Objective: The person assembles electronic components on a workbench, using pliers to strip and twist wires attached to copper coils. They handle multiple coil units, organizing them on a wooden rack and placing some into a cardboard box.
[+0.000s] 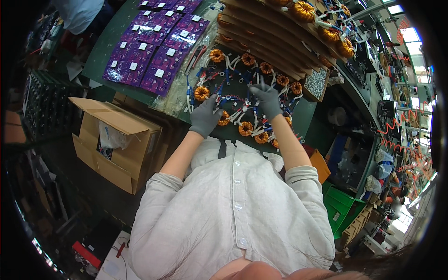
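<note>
Both my hands wear grey gloves and work over a cluster of copper-wound ring coils with wire leads on the green table. My left hand [205, 116] is closed at the fingertips on a wire lead [220, 97], just right of a ring coil [201, 93]. My right hand [267, 100] is bent inward over the middle of the cluster, its fingers partly curled; what lies in them is too small to make out. Blue, white and red wires [233, 97] run between the two hands. More ring coils [245, 128] lie along the near edge.
Purple circuit boards [158, 46] with white blocks lie in rows at far left. Stacked cardboard sheets [270, 39] carry more ring coils at far right, beside a box of small metal parts [316, 83]. An opened carton [112, 140] stands left; a green crate [343, 207] stands right.
</note>
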`<state>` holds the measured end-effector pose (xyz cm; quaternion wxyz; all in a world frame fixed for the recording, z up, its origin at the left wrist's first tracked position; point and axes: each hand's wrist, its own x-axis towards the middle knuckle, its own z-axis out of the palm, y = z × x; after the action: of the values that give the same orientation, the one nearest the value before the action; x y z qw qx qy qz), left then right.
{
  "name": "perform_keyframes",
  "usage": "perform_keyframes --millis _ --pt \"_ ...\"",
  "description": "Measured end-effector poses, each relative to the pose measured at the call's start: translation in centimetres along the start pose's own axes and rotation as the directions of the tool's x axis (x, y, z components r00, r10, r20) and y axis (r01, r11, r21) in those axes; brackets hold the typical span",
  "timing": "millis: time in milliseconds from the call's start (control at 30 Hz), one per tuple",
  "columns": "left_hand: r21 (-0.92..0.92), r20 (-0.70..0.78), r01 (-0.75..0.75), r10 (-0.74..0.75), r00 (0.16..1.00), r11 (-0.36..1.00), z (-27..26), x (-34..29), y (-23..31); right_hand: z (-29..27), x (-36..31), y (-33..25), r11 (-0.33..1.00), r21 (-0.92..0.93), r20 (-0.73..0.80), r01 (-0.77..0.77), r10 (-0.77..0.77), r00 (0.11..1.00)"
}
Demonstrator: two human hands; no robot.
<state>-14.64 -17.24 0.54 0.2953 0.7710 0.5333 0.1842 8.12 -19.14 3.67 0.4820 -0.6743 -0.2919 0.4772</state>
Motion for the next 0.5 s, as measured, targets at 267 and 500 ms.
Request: perform_keyframes --millis 267,500 --pt "0.113 0.283 -0.226 0.187 0.941 0.968 4.2 0.1 3.7 -1.5 -3.5 1.1 0.586 -0.810 0.102 0.013 0.120 0.988" --pt "0.112 0.482 -0.075 0.011 0.876 0.991 6.7 3.0 4.0 -1.0 -2.0 3.2 0.463 -0.883 0.132 0.075 0.092 0.987"
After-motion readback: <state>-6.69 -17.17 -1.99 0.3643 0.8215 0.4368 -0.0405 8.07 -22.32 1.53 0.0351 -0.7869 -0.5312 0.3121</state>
